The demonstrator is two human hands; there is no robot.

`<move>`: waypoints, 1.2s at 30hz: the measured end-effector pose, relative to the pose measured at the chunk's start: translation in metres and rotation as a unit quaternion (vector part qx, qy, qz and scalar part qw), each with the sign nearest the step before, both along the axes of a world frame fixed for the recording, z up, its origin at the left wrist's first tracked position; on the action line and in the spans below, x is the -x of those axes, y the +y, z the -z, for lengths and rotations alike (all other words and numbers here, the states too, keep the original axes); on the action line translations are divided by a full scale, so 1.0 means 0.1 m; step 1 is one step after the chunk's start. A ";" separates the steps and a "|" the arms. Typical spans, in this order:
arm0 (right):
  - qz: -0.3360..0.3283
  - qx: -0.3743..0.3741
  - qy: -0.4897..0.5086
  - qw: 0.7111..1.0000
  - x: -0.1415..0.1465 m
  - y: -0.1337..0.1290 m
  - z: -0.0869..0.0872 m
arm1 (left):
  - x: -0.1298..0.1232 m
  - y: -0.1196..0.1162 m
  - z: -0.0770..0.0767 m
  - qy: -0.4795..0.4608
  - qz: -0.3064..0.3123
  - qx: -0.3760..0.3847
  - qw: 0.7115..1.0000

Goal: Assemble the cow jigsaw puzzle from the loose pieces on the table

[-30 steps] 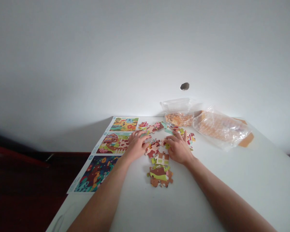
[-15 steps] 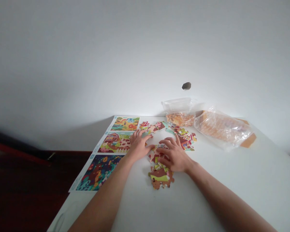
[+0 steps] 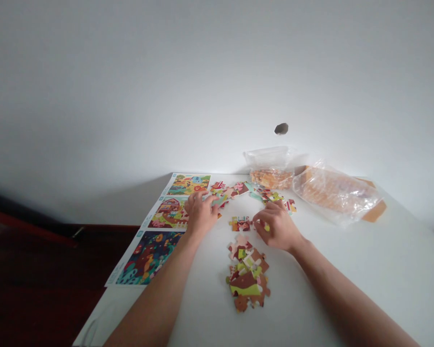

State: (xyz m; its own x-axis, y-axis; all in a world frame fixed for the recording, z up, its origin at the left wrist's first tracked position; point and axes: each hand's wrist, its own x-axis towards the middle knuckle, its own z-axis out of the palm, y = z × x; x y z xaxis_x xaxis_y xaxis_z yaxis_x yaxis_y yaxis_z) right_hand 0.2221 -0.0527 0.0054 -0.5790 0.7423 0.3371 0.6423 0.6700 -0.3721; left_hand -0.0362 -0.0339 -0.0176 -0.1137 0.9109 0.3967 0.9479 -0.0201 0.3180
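Observation:
My left hand [image 3: 201,212] rests over the right edge of the picture sheet [image 3: 142,234], fingers apart, beside some loose puzzle pieces [image 3: 224,195]; it holds nothing that I can see. My right hand [image 3: 277,225] is closed, thumb and fingers together at a small puzzle piece near its fingertips, partly hidden by them. Just left of it a red and yellow piece [image 3: 240,223] lies alone. A heap of brown, green and pink pieces [image 3: 249,279] lies nearer to me. More pieces form an arc behind my hands, some under my right fingers.
Two clear plastic bags with orange pieces stand at the back, a smaller one [image 3: 271,178] and a larger one [image 3: 338,190] on orange-brown card [image 3: 376,211]. All lie on a white table [image 3: 347,270] against a white wall with a dark hole [image 3: 281,128].
The near heap has shifted toward me, apart from the red and yellow piece. My right hand has moved right and its fingers have drawn together. My left hand has moved slightly left.

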 end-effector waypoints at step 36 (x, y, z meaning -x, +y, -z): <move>0.048 -0.010 -0.099 0.994 0.20 -0.04 0.09 | -0.01 -0.05 -0.04 -0.009 0.170 0.070 0.983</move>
